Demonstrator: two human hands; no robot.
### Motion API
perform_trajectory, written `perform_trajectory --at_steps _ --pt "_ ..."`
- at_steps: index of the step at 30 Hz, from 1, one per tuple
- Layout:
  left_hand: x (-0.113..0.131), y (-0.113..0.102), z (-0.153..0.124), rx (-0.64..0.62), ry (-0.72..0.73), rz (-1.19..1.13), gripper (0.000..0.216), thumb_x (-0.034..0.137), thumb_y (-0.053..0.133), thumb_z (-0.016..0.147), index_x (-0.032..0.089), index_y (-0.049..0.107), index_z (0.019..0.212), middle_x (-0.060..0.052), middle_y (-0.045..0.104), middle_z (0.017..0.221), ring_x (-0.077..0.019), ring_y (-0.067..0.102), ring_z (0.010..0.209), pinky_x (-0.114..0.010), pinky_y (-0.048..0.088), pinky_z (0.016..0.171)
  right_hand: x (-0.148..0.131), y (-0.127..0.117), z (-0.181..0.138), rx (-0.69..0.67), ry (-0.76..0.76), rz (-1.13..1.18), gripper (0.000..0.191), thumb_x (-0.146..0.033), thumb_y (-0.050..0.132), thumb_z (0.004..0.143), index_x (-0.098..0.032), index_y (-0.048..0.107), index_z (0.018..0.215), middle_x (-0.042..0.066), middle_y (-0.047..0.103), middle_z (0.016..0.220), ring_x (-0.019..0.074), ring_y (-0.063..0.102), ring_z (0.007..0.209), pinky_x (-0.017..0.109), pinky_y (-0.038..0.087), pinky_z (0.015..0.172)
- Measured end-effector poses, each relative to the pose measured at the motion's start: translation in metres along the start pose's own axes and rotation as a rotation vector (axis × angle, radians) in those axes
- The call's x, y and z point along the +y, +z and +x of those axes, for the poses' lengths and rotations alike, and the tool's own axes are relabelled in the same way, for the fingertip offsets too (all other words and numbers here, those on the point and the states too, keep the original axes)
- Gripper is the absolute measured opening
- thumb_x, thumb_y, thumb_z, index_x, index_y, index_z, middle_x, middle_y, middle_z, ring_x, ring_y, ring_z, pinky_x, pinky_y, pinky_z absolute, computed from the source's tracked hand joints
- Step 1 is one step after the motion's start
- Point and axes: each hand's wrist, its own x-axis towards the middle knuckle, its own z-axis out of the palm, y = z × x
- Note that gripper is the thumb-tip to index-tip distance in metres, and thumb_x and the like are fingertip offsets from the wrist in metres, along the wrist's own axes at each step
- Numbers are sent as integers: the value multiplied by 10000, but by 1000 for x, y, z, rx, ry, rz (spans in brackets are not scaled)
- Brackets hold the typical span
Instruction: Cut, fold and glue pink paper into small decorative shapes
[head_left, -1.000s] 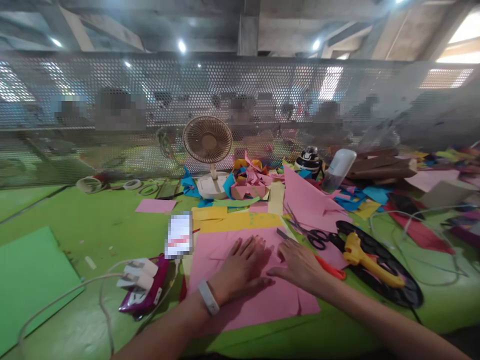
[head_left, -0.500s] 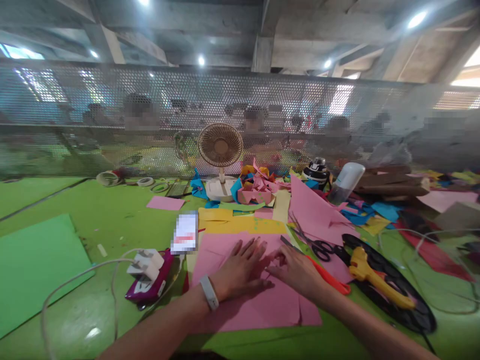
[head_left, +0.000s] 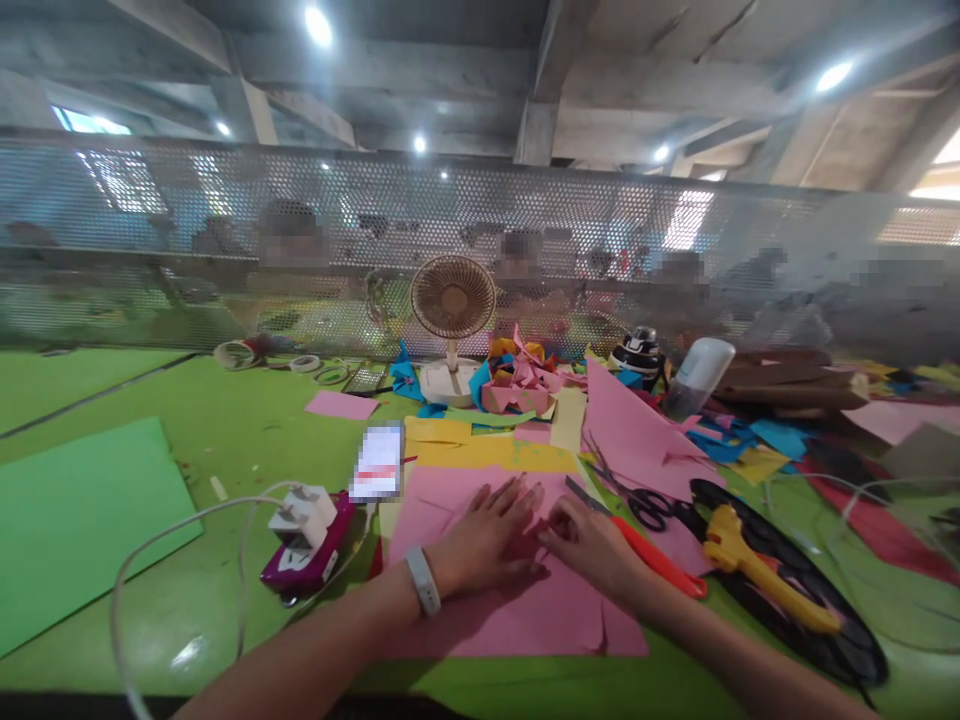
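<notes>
A large pink paper sheet [head_left: 525,610] lies on the green table [head_left: 225,440] in front of me. My left hand [head_left: 487,540], with a white band on the wrist, lies flat on it with fingers stretched out. My right hand [head_left: 589,545] rests beside it on the same sheet, fingers curled and pressing a small fold of the pink paper next to the left fingertips. An orange-handled cutter [head_left: 652,555] lies just right of my right hand.
Scissors [head_left: 645,505], a yellow glue gun [head_left: 765,570] on a black tray [head_left: 847,640], a small fan [head_left: 452,320], a phone [head_left: 377,462], a power adapter with cable [head_left: 304,515], a green sheet [head_left: 75,520] at left, paper scraps [head_left: 517,385] behind. People sit beyond the mesh screen [head_left: 225,250].
My right hand has moved left toward my left hand and its fingers have curled onto the pink paper. The view has shifted slightly.
</notes>
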Motion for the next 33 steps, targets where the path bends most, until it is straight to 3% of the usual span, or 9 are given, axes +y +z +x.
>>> perform_trajectory --at_steps 3,10,14,18,23,25,27,30,33 --pt "0 2 1 -5 -8 -19 870 653 467 780 271 65 1450 -91 80 1520 -277 59 1386 -527 162 1089 0 1 3 -38 25 -32 130 -313 585 747 -193 537 739 -18 610 684 144 537 621 234 289 521" --pt "-1 7 0 49 -19 -16 949 646 546 729 206 114 1450 -136 108 1512 -314 90 1379 -511 179 1091 2 -11 16 -110 -49 86 191 -259 446 828 -185 555 690 -27 572 592 113 529 518 220 324 511" --pt "-4 7 -1 130 -31 1 961 678 516 725 214 93 1453 -117 120 1514 -304 68 1383 -500 131 1104 17 -31 23 -8 -19 114 243 -354 458 829 -178 580 713 -5 584 607 135 534 544 230 354 521" --pt "-15 9 1 259 -143 38 768 606 429 824 227 168 1438 -104 173 1506 -278 110 1381 -491 142 1100 49 -59 29 88 114 219 290 -432 460 807 -173 573 742 -5 579 573 136 513 472 228 339 451" --pt "-35 7 4 276 -377 71 886 690 537 690 202 303 1391 -151 366 1404 -328 326 1279 -471 276 1029 91 -83 32 176 247 -24 250 -387 462 801 -186 609 779 17 646 626 170 589 543 246 363 488" --pt "-41 3 4 275 -427 79 958 740 545 628 192 323 1382 -163 430 1339 -340 390 1214 -470 313 988 100 -86 33 175 291 -176 235 -352 455 812 -193 626 792 31 664 668 190 614 598 259 376 511" --pt "-44 -2 3 272 -436 89 990 762 552 591 186 347 1370 -166 470 1285 -344 426 1164 -467 331 958 101 -85 33 259 322 -368 239 -335 456 821 -186 639 852 71 677 781 226 627 674 291 401 545" --pt "-43 -4 3 262 -444 101 991 749 574 580 163 375 1353 -167 506 1234 -342 449 1124 -456 348 930 87 -73 32 442 234 -499 276 -321 447 848 -157 626 979 122 651 947 251 623 805 351 455 654" --pt "-42 -1 3 272 -436 109 952 741 554 612 158 384 1344 -161 507 1239 -338 450 1127 -456 345 936 59 -45 25 375 -74 -316 308 -369 436 886 -158 607 1031 106 649 978 208 619 867 337 491 754"
